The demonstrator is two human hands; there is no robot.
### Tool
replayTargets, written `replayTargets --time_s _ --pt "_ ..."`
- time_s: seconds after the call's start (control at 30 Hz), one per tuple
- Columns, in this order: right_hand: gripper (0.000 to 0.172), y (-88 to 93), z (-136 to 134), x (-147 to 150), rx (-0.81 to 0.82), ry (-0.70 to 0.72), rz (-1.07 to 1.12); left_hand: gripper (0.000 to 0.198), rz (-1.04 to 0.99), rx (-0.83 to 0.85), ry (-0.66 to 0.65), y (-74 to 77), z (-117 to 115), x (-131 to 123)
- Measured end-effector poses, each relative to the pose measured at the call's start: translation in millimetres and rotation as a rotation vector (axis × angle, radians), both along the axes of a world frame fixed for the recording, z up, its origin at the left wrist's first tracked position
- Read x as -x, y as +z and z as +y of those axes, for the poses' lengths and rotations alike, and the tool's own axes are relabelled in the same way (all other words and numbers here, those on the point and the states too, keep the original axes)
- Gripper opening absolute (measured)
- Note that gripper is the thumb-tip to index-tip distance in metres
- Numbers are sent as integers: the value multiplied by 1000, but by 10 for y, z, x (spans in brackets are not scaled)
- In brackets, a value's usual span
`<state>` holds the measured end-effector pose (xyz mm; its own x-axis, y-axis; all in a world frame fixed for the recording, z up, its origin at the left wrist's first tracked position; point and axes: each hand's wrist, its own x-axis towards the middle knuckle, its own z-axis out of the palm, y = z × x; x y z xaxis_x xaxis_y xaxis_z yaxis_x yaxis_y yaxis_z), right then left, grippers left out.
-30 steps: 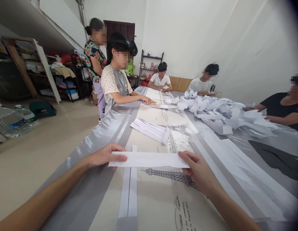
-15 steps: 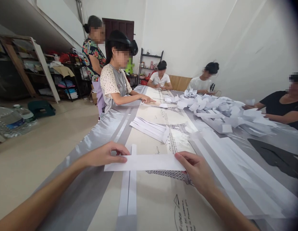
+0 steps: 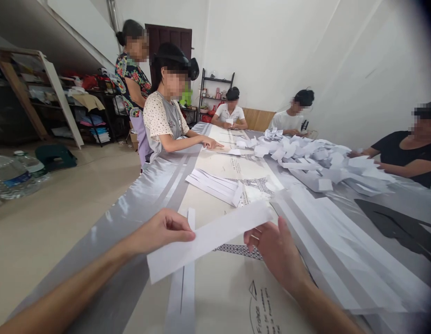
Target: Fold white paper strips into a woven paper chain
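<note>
A white paper strip (image 3: 215, 235) hangs tilted over the table, its right end higher and farther away. My left hand (image 3: 167, 230) pinches it near its left part, thumb on top. By the strip's right end, my right hand (image 3: 276, 248) has its fingers apart and does not grip the paper. Whether its fingertips touch the strip's underside I cannot tell. Beneath, another long white strip with a dark line (image 3: 182, 290) lies lengthwise on the printed tablecloth (image 3: 222, 297). Farther off lies a fanned stack of paper strips (image 3: 213, 185).
Large white sheets (image 3: 337, 241) lie on the right, near a dark grey flat object (image 3: 392, 222). A heap of small paper pieces (image 3: 306, 155) covers the table's far right. Several people are around the table; a person in a grey top (image 3: 167, 120) works at the left edge.
The strip has turned from level to slanting, its right end rising. My right hand has let go of that end and spread its fingers. My left hand still pinches the strip.
</note>
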<state>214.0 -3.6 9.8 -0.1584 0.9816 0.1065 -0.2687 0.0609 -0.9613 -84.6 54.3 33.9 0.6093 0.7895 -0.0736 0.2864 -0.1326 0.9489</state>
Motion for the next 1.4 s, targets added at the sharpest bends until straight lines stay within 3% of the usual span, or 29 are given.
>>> replayTargets --time_s 0.07,0.13,0.27,0.4,0.5,0.7,0.83,0.93,1.07,1.23,1.33,1.4 --pt "64 -23 -46 65 -31 43 9 37 -44 73 46 -29 -123 -136" --pt "51 -69 -96 124 -32 32 -39 37 -75 135 63 -59 -238 -258" --pt "35 -145 -170 175 81 -27 -135 33 -119 189 -58 -83 -381 -387" --pt "35 -148 -212 183 139 98 -166 33 -115 234 -149 -88 -445 -409" --pt "39 -135 -223 219 187 89 -184 31 -94 323 -191 -124 -487 -433" --pt "30 -53 -188 307 156 25 -121 37 -189 337 -23 -266 -515 -535" --pt "40 -32 -155 286 171 7 -164 43 -128 174 21 -321 -523 -539" --pt "55 -51 -112 178 216 -128 -253 44 -11 -16 13 -338 -523 -509" --pt "72 -64 -31 -10 246 -274 -364 38 24 -26 -32 -353 -456 -459" --pt "59 -100 5 -77 127 -132 -594 43 74 3 -136 -343 -264 -311" --pt "54 -185 -30 -28 -38 -56 -773 46 176 -212 -153 -319 -184 -225" --pt "53 -240 -67 13 -120 -16 -893 47 219 -438 -86 -304 -190 -219"
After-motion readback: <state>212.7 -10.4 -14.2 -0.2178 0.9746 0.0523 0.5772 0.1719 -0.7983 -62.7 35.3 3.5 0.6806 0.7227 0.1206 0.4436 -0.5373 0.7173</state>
